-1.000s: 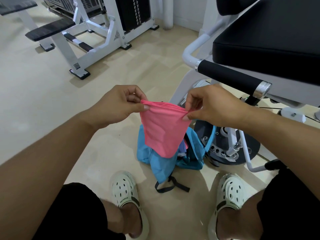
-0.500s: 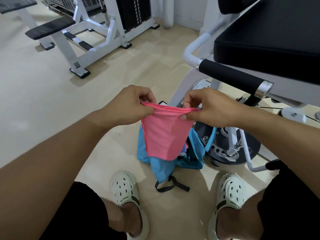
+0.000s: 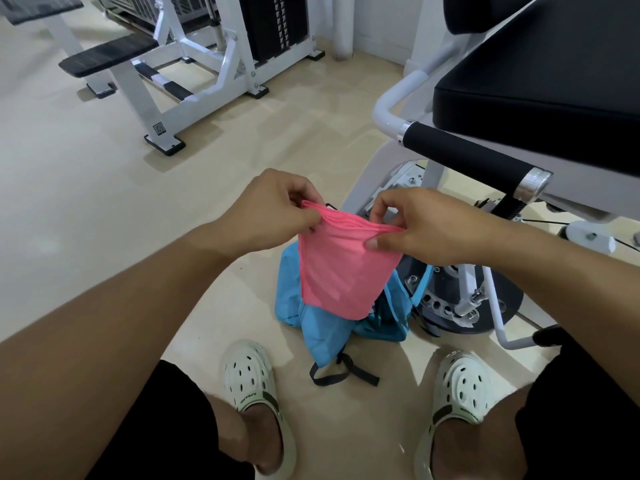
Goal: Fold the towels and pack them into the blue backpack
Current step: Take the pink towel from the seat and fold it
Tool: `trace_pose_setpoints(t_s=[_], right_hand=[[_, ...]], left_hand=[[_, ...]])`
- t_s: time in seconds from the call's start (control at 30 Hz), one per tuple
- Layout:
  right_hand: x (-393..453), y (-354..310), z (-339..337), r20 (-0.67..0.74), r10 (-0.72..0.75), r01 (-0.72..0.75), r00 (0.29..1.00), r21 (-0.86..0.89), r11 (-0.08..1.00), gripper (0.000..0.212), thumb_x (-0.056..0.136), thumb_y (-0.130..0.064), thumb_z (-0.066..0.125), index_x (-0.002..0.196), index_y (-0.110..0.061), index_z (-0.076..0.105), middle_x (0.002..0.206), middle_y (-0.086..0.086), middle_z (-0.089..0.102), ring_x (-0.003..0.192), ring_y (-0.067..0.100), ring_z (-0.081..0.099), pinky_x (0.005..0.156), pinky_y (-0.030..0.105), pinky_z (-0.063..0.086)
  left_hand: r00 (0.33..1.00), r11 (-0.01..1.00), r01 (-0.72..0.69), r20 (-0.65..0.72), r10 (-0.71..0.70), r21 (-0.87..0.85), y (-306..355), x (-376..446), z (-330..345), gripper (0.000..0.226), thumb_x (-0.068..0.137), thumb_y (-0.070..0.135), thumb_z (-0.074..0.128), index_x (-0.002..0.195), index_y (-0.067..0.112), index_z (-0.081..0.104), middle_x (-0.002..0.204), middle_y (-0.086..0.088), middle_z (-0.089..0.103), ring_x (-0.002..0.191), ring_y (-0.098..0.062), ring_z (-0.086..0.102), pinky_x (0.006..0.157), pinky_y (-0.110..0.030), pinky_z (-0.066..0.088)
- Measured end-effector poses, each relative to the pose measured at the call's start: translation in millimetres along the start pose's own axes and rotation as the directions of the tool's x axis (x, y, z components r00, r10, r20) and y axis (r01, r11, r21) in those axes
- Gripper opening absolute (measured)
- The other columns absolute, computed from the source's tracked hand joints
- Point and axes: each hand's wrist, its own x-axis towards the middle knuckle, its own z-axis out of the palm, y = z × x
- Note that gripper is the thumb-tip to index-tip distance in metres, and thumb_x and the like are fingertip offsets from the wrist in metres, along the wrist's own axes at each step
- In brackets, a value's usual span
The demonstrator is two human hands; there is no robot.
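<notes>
Above the blue backpack (image 3: 313, 327) beside a gym machine (image 3: 519, 109), pink towel (image 3: 343, 268) pinched between left hand (image 3: 273, 209) and right hand (image 3: 426, 226).

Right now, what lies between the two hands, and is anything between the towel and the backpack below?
In the head view, only the pink towel's bunched top edge spans from left hand to right hand. It hangs over the blue backpack, nothing visible between.

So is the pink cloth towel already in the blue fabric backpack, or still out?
Out. The left hand and right hand pinch the pink cloth towel by its top edge, above the blue fabric backpack on the floor.
</notes>
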Motion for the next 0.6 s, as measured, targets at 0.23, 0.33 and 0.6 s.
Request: trace_pose_setpoints(t_s=[0.23, 0.33, 0.6], right_hand=[[-2.1, 1.7, 2.4, 0.110, 0.035, -0.021, 0.993, -0.126, 0.992, 0.038, 0.090, -0.054, 0.067, 0.121, -0.033, 0.061, 0.103, -0.016, 0.065, 0.089, 0.004, 0.061, 0.076, 0.023, 0.051], [0.3, -9.4, 14.7, -0.018, -0.048, 0.048, 0.999, 0.024, 0.999, 0.041, 0.085, -0.056, 0.071, 0.118, -0.035, 0.060, 0.098, -0.020, 0.061, 0.092, 0.004, 0.063, 0.078, 0.024, 0.053], [12.2, -16.1, 18.5, -0.143, -0.082, 0.080, 0.986, -0.016, 0.997, 0.025, 0.088, -0.054, 0.069, 0.085, -0.031, 0.059, 0.077, 0.001, 0.065, 0.073, 0.012, 0.058, 0.062, 0.031, 0.042]], left_hand=[[0.993, 0.996, -0.082, 0.081, 0.085, -0.042, 2.6, -2.2, -1.1, 0.013, 0.079, 0.004, 0.084, 0.088, 0.011, 0.078, 0.075, -0.001, 0.076, 0.070, -0.009, 0.072, 0.070, -0.016, 0.056], [0.986, 0.992, -0.098, 0.126, 0.107, -0.075, 7.6, -3.4, 0.8, 0.016, 0.084, 0.000, 0.077, 0.092, 0.013, 0.076, 0.078, -0.004, 0.077, 0.074, -0.015, 0.076, 0.074, -0.019, 0.059], [0.991, 0.986, -0.083, 0.089, 0.097, -0.147, 8.3, -1.6, -0.5, 0.021, 0.090, -0.006, 0.067, 0.104, 0.010, 0.069, 0.084, -0.006, 0.079, 0.071, -0.007, 0.073, 0.067, -0.016, 0.055]])
